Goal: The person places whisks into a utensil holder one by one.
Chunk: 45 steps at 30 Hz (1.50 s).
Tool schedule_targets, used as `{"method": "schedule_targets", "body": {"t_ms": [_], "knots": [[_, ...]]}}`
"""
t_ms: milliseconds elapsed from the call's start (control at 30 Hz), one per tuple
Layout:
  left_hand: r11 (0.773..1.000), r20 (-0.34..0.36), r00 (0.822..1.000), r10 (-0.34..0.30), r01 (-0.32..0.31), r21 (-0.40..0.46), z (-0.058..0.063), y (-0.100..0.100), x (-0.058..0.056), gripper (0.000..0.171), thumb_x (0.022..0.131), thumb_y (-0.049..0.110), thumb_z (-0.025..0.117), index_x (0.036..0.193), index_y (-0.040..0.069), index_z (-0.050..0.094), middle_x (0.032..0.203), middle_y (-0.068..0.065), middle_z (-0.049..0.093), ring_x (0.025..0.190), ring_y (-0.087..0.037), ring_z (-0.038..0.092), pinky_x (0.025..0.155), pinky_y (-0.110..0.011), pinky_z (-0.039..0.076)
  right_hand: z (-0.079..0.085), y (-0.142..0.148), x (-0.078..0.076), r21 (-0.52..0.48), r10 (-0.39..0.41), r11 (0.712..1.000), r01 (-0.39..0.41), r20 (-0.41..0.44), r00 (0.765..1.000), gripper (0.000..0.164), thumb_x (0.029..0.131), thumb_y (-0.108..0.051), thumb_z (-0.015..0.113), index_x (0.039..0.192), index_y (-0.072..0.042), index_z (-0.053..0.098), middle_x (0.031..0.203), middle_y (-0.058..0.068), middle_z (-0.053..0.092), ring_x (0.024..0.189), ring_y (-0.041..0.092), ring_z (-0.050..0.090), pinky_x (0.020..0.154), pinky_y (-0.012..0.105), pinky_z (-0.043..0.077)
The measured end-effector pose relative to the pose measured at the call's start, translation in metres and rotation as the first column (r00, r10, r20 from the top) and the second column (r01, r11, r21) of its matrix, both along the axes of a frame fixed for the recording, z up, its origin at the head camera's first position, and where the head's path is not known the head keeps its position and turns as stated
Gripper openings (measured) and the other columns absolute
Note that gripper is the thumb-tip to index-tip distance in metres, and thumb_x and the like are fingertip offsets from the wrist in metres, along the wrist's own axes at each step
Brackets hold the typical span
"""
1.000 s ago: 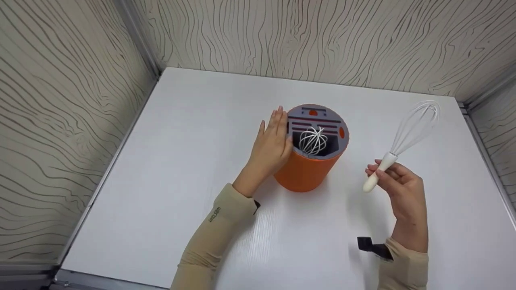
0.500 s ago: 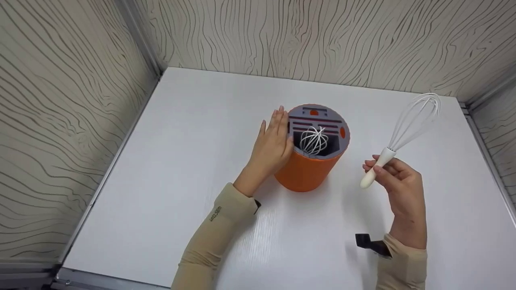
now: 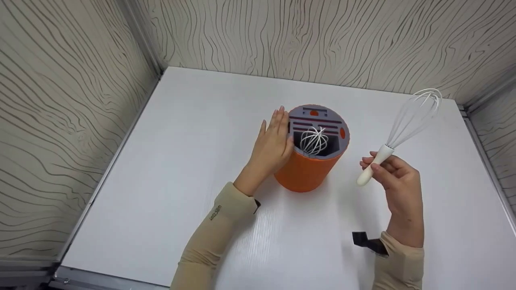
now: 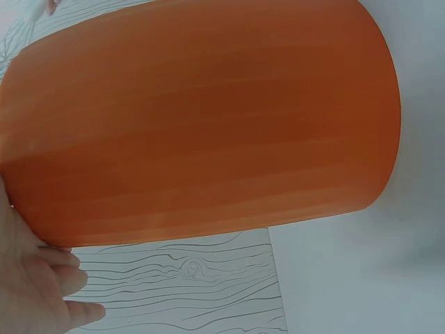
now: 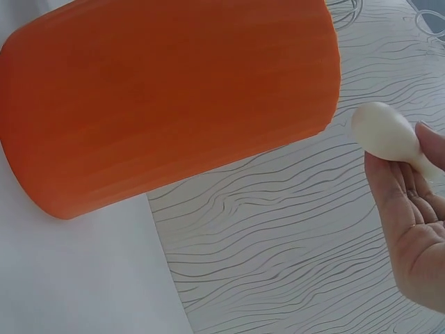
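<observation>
An orange cylindrical utensil holder [image 3: 303, 175] stands upright on the white table, its grey slotted top facing up. Inside its large compartment sits a smaller whisk [image 3: 314, 141], only the white wires showing. My left hand [image 3: 269, 147] rests along the holder's left side near the rim, fingers straight. To the right of the holder, my right hand [image 3: 399, 181] pinches the cream handle of a larger whisk [image 3: 385, 151] between thumb and fingers. That whisk is held above the table, its wire end tilted up and to the right. In the right wrist view the handle's rounded end [image 5: 382, 131] shows beside the holder.
The white table [image 3: 161, 169] is bordered by wood-grain patterned panels [image 3: 258, 36] at the back and sides. Grey metal framing [image 3: 139, 40] runs along the corners. A black strap piece [image 3: 369, 243] sticks out from the right sleeve.
My right hand has shifted slightly up and to the left with the larger whisk. The left hand and the holder stay in place.
</observation>
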State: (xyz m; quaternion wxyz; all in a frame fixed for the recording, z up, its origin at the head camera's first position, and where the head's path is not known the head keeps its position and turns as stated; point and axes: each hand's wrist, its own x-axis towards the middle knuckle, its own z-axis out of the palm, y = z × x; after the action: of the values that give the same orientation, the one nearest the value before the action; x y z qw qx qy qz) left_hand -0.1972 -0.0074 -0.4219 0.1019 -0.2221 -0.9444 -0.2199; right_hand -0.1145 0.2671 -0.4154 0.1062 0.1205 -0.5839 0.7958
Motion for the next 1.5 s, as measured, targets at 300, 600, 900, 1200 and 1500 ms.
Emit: {"method": "schedule_targets", "body": {"t_ms": [300, 600, 900, 1200, 1500], "knots": [[1.000, 0.008, 1.000, -0.003, 0.004, -0.008, -0.001, 0.001, -0.001, 0.059, 0.099, 0.027, 0.030, 0.148, -0.003, 0.020, 0.156, -0.014, 0.015, 0.143, -0.024, 0.011, 0.112, -0.048, 0.013, 0.009, -0.010, -0.002, 0.028, -0.025, 0.999, 0.025, -0.004, 1.000, 0.023, 0.086, 0.021, 0.048, 0.106, 0.018, 0.058, 0.093, 0.018, 0.069, 0.084, 0.024, 0.069, 0.081, 0.030, 0.052], [1.000, 0.016, 1.000, 0.002, -0.002, -0.013, -0.001, -0.001, -0.002, 0.059, 0.098, 0.027, 0.029, 0.148, -0.003, 0.020, 0.156, -0.014, 0.015, 0.143, -0.024, 0.011, 0.113, -0.047, 0.012, 0.016, -0.019, -0.003, 0.048, -0.017, 0.999, 0.018, -0.023, 1.000, 0.024, 0.085, 0.021, 0.049, 0.107, 0.017, 0.059, 0.093, 0.017, 0.070, 0.085, 0.024, 0.069, 0.082, 0.029, 0.052], [1.000, -0.035, 0.999, -0.007, 0.007, 0.011, -0.003, -0.001, -0.001, 0.057, 0.098, 0.024, 0.032, 0.147, -0.004, 0.024, 0.154, -0.016, 0.019, 0.143, -0.025, 0.016, 0.111, -0.050, 0.017, 0.023, -0.027, -0.006, -0.017, 0.019, 1.000, -0.020, -0.054, 0.998, 0.027, 0.085, 0.023, 0.047, 0.108, 0.017, 0.059, 0.094, 0.019, 0.069, 0.086, 0.026, 0.069, 0.081, 0.030, 0.052], [1.000, -0.038, 0.999, -0.002, 0.002, 0.007, -0.003, -0.001, -0.002, 0.057, 0.098, 0.024, 0.032, 0.147, -0.004, 0.024, 0.154, -0.016, 0.019, 0.142, -0.025, 0.016, 0.110, -0.051, 0.018, 0.028, -0.034, -0.010, 0.003, 0.007, 1.000, -0.007, -0.058, 0.998, 0.025, 0.085, 0.021, 0.049, 0.107, 0.015, 0.060, 0.093, 0.018, 0.070, 0.086, 0.025, 0.069, 0.081, 0.030, 0.052], [1.000, -0.032, 0.999, -0.002, 0.003, 0.012, -0.002, -0.001, -0.001, 0.058, 0.098, 0.026, 0.032, 0.147, -0.004, 0.024, 0.155, -0.016, 0.019, 0.143, -0.025, 0.015, 0.111, -0.050, 0.016, 0.034, -0.041, -0.017, 0.016, -0.044, 0.999, 0.044, -0.029, 0.999, 0.023, 0.084, 0.018, 0.054, 0.106, 0.015, 0.061, 0.091, 0.017, 0.070, 0.083, 0.023, 0.069, 0.079, 0.028, 0.052]]}}
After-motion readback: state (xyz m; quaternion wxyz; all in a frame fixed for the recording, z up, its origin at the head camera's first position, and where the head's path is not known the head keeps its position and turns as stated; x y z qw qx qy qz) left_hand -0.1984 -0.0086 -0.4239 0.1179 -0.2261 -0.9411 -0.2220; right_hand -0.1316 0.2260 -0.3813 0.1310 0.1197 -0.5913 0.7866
